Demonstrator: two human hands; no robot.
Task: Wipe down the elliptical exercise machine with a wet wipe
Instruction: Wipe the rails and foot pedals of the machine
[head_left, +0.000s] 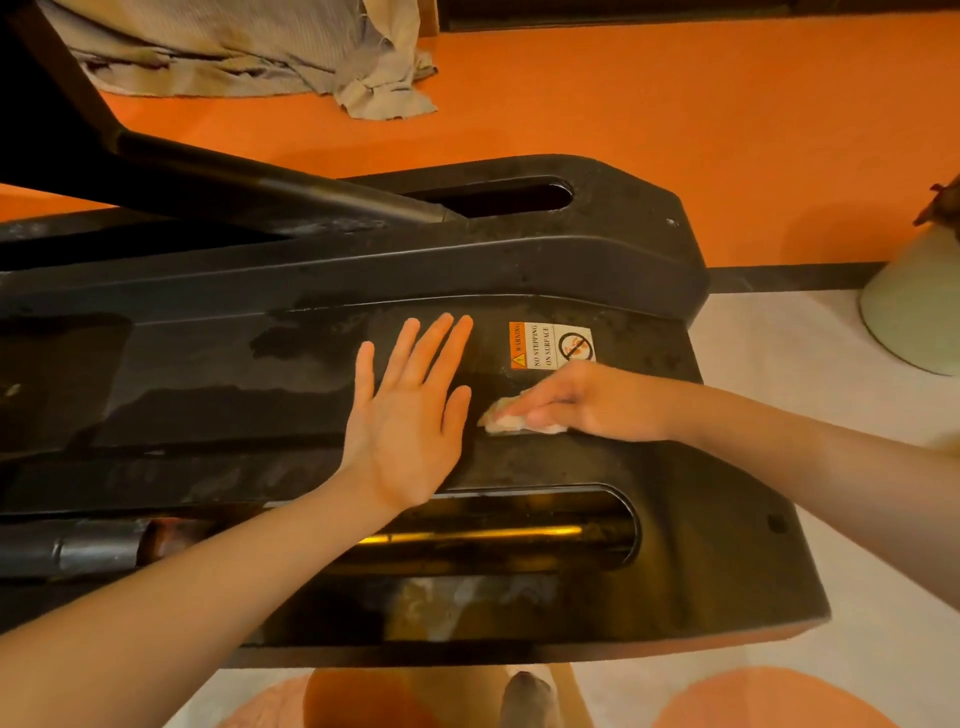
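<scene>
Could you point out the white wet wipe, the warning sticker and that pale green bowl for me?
crumpled white wet wipe (500, 420), head view, bare end left of the fingers.
orange and white warning sticker (551, 345), head view, middle of the label.
pale green bowl (919, 306), head view, outer wall.

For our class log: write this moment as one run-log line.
right hand: presses wet wipe on elliptical base cover | left hand: flat on cover | warning sticker: beside wipe

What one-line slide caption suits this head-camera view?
Right hand presses a wet wipe on the elliptical's black cover; left hand lies open beside it.
</scene>
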